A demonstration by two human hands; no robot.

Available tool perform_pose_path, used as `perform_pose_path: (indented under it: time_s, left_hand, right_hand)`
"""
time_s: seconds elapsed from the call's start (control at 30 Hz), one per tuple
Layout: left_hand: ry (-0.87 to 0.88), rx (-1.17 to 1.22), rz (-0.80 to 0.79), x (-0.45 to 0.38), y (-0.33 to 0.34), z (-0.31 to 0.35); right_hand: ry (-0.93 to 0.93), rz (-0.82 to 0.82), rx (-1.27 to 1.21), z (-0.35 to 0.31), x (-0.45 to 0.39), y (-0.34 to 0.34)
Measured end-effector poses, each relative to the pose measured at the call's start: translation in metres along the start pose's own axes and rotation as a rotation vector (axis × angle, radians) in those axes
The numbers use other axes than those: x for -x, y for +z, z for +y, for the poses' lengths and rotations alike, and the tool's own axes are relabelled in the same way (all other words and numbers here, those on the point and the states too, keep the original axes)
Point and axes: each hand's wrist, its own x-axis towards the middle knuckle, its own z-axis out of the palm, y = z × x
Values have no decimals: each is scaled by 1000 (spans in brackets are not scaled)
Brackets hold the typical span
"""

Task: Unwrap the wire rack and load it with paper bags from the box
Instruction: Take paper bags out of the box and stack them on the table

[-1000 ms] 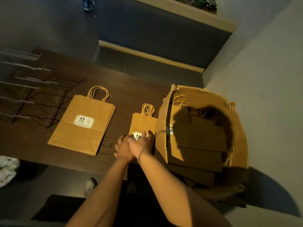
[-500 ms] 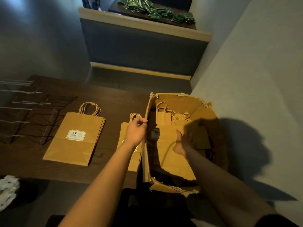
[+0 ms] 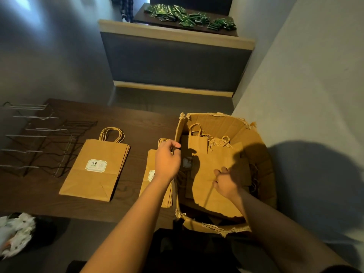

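An open cardboard box (image 3: pixel 218 123) stands at the table's right end with several brown paper bags (image 3: pixel 214 160) inside. My left hand (image 3: pixel 167 161) curls over the rim of the box's left wall. In the shadow inside the box, my right hand (image 3: pixel 226 183) grips a large paper bag (image 3: pixel 208 194) near its lower edge. A stack of small labelled bags (image 3: pixel 152 166) lies beside the box, partly hidden by my left forearm. A stack of large labelled bags (image 3: pixel 96 170) lies further left. The bare wire rack (image 3: pixel 41 138) lies flat at the table's left end.
The dark wooden table (image 3: pixel 134 123) holds everything. Crumpled white wrapping (image 3: pixel 15 231) lies on the floor at the lower left. A padded bench (image 3: pixel 177 60) stands behind the table, a farther table with green packets (image 3: pixel 189 16) beyond it. A grey wall (image 3: pixel 305 85) runs along the right.
Both hands left the small bag stack. The left hand went to the box's left rim, the right reached into the box and took hold of a bag. The view tilted upward.
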Motion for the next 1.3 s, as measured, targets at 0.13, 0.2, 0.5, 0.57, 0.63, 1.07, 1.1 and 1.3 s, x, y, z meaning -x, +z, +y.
perform_pose_path:
  time_s: [0.13,0.2,0.5,0.57,0.63,1.07,1.1,1.3]
  left_hand:
    - [-29,84,-7,-2,-2,0]
    - [-71,170,-21,-4,-4,0]
    - [-239,470,-421,1,-10,29]
    - [-285,646,-593,6,-9,35]
    - [-334,756,-603,9,-9,41]
    - [-505,734,61,-11,-52,-1]
    - [-514,729,65,-9,-54,-2]
    - [-532,666,56,4,-61,-7]
  right_hand:
    - [-118,216,199,20,2,-23]
    - [40,521,-110,23,10,-57]
    - [232,810,-1237,17,46,-181]
    - [156,790,-1213,-1,48,-187]
    - [74,716,-1124,-19,46,-178]
    - [343,37,-1403,-23,2,-82]
    - [330,-65,-1363,-28,0,-72]
    - [154,-310,-212,-49,21,-13]
